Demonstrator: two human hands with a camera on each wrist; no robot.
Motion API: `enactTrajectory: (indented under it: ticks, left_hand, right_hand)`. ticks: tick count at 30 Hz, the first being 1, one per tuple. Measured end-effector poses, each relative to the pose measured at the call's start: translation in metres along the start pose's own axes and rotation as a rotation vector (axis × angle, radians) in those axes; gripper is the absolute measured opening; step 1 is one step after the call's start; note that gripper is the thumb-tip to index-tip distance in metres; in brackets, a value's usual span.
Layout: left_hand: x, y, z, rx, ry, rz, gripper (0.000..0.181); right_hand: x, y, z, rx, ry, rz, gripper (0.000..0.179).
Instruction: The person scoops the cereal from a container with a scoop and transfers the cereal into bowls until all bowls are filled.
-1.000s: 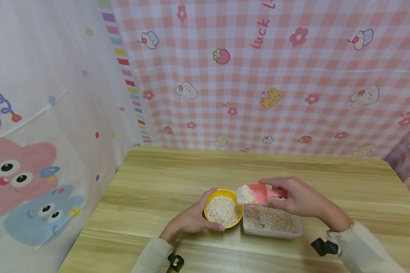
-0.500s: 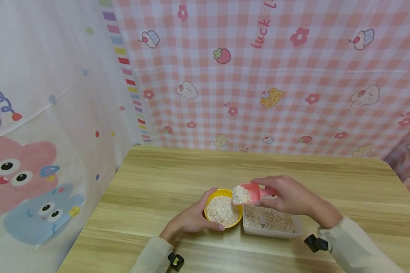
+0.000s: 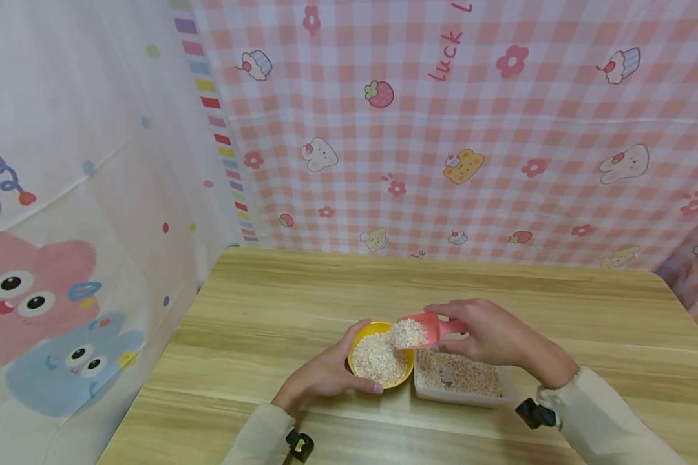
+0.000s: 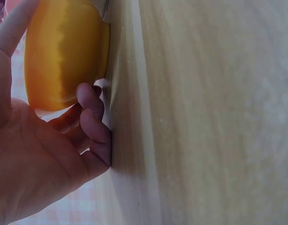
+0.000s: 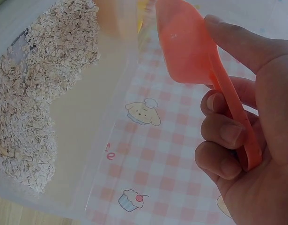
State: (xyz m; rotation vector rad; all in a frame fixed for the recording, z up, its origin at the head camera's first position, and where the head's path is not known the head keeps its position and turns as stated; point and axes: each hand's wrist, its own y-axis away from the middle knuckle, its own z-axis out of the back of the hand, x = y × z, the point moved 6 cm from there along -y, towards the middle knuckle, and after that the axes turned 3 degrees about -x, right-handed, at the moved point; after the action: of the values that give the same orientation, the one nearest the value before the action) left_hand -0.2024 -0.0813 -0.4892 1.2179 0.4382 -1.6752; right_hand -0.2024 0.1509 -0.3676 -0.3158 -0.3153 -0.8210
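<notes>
My left hand [image 3: 328, 371] grips a yellow bowl [image 4: 64, 51] from its left side, thumb along the near side and fingers round the far side. Oat flakes [image 3: 378, 363] fill much of the bowl. In my right hand [image 3: 483, 332] is a pink scoop [image 3: 430, 328], its handle [image 5: 235, 110] wrapped by the curled fingers in the right wrist view. A heap of oats [image 3: 409, 332] lies in the scoop, whose front edge overlaps the bowl's right rim. Right beside the bowl stands a clear plastic tub [image 3: 462, 397] holding more oats [image 5: 64, 42].
The wooden table [image 3: 302, 284] carries the bowl and tub. Behind it hangs a pink checked cloth [image 3: 419, 129] with printed figures, and a white patterned cloth [image 3: 110, 213] hangs on the left. A black strap device [image 3: 536, 413] sits at the right wrist.
My right hand has carried the loaded scoop leftward, from the tub's edge to over the bowl's right rim. The left hand and bowl stay in place.
</notes>
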Motion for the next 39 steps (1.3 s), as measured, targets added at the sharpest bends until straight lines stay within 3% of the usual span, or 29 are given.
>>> enactTrajectory:
  ticks: [27,39]
  left_hand:
    - [0.0001,-0.0001,0.0000,-0.008,-0.004,-0.004,0.116]
    - [-0.0015,-0.0003,-0.0005,-0.006,0.009,-0.035,0.116]
  right_hand:
    - [0.0032,-0.0001,0.0010,0.018,0.073,-0.021,0.058]
    - [0.0088,-0.0039,0.0008,0.007,0.127,0.010,0.056]
